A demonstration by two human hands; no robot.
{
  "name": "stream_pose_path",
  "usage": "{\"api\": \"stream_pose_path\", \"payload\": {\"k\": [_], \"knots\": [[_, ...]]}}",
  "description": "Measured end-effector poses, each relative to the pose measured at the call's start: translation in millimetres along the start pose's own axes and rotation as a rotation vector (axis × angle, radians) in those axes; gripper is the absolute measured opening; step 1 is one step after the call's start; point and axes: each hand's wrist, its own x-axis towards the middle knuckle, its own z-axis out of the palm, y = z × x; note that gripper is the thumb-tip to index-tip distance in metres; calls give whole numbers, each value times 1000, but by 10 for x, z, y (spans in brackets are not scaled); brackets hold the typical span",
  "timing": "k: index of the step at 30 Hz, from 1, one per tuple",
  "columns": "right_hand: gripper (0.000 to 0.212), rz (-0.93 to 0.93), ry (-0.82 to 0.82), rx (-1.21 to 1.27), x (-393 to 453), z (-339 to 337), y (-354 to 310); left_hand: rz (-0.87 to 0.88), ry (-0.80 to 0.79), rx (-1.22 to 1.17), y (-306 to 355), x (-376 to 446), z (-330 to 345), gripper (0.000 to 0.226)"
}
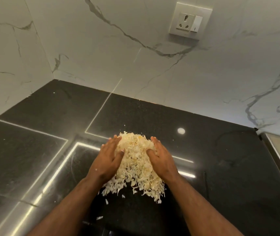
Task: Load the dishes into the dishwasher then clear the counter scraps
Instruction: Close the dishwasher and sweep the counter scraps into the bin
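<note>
A heap of pale shredded scraps lies on the black polished counter in the middle of the view. My left hand presses against the heap's left side with straight fingers. On the heap's right side my right hand presses in the same way, so the pile sits squeezed between both palms. A few loose shreds lie on the counter in front of the heap, between my forearms.
A white marble-patterned wall closes the counter at the back and left, forming a corner. A wall socket with a switch sits high on the back wall. A metal edge borders the counter at the right.
</note>
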Motion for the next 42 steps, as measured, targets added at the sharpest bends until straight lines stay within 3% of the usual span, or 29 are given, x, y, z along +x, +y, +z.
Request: {"api": "stream_pose_path", "payload": {"k": [9, 13, 18, 22, 25, 28, 32, 37, 42], "knots": [[73, 27, 81, -46, -641, 158, 342, -158, 159, 17, 66, -577, 159, 55], [77, 50, 87, -117, -844, 368, 209, -238, 274, -97, 319, -713, 416, 61], [64, -63, 96, 253, -677, 485, -215, -242, 404, -397, 630, -668, 572, 56], [54, -52, 244, 197, -508, 253, -46, -250, 474, -255, 325, -679, 380, 52], [59, 59, 197, 1, -362, 139, 236, -303, 414, -113, 154, -633, 320, 54], [58, 40, 151, -29, -350, 273, 188, -260, 323, -33, 206, -556, 451, 55], [47, -34, 221, 117, -524, 560, -3, -184, 306, -124, 399, -555, 659, 49], [34, 45, 353, 379, -537, 677, -170, -249, 467, -364, 566, -501, 759, 39], [27, 211, 294, 846, -522, 654, -266, -337, 523, -682, 712, -484, 844, 32]]}}
